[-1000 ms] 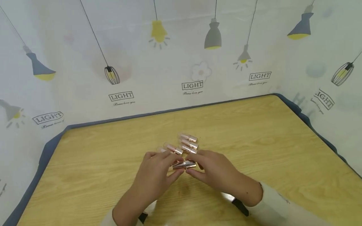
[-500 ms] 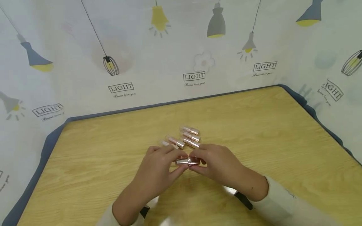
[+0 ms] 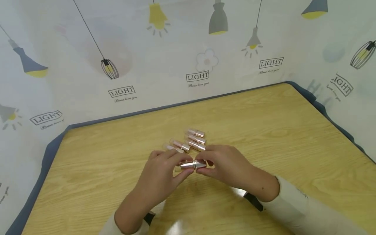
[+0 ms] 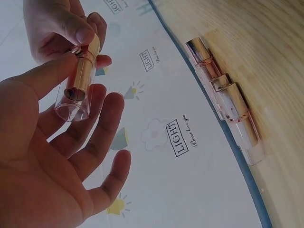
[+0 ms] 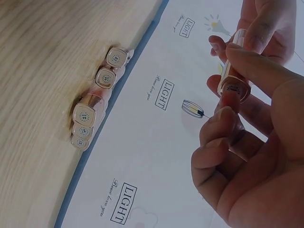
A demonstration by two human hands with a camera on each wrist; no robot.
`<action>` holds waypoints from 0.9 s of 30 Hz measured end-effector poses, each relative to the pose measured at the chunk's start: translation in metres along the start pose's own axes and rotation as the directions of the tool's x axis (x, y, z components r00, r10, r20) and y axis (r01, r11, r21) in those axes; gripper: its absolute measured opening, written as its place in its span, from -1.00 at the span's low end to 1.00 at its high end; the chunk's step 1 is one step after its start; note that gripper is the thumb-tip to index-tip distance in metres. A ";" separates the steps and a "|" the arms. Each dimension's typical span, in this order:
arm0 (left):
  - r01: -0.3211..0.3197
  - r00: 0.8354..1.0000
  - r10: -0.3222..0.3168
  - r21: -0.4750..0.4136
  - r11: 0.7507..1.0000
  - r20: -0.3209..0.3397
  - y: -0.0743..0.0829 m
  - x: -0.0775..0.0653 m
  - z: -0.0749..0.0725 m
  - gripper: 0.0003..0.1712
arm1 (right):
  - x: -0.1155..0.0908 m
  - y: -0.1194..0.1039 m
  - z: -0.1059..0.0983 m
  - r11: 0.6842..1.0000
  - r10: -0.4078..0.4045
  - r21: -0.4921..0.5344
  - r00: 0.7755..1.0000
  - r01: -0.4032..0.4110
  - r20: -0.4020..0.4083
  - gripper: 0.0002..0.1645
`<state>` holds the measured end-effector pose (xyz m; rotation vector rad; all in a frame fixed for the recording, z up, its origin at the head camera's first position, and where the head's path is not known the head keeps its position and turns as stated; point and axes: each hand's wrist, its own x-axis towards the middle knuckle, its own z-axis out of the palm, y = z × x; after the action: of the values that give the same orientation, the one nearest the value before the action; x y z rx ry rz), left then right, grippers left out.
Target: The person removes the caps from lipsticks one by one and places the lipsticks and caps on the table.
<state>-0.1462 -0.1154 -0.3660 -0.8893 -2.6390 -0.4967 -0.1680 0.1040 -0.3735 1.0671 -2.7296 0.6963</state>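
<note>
A shiny rose-gold lipstick [image 3: 188, 165] with a clear cap lies crosswise between my two hands in the head view. My left hand [image 3: 161, 173] pinches its capped side between thumb and index finger. In the left wrist view, the gold tube [image 4: 84, 76] shows through the clear cap [image 4: 71, 113], and the other left fingers spread apart. My right hand [image 3: 229, 166] grips the base side with thumb and fingers. The right wrist view shows a fingertip against the base end [image 5: 242, 90], partly covering its round label.
Several similar lipsticks with clear caps lie on the wooden table [image 3: 264, 130] just beyond my hands: a right-hand row [image 3: 196, 140] and a left-hand pair [image 3: 180, 146]. A white curtain [image 3: 158, 71] printed with lamps borders the table's back and sides.
The head view has tilted and shifted slightly. Both hands keep hold of the lipstick, now a little farther from the lipsticks on the table; the reflections on it differ.
</note>
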 end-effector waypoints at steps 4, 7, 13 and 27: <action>-0.001 1.000 0.001 -0.008 1.000 0.005 0.000 -0.001 0.000 -0.71 | 0.000 0.000 -0.001 1.000 0.005 -0.001 1.000 -0.005 0.019 -0.85; -0.001 1.000 0.001 -0.010 1.000 0.004 0.000 -0.001 0.000 -0.71 | 0.000 0.000 -0.001 1.000 0.007 -0.005 1.000 -0.007 0.024 -0.86; 0.006 1.000 -0.006 0.000 1.000 0.018 0.000 0.000 0.001 -0.71 | 0.000 0.000 0.000 1.000 -0.004 -0.005 1.000 0.004 0.022 -0.86; 0.012 0.998 -0.013 0.018 1.000 0.055 -0.001 -0.001 0.000 -0.71 | 0.002 -0.004 0.001 1.000 -0.016 -0.005 0.998 0.016 0.066 -0.85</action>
<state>-0.1459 -0.1171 -0.3669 -0.8943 -2.6955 -0.4577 -0.1666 0.1000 -0.3721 1.1287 -2.7730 0.6620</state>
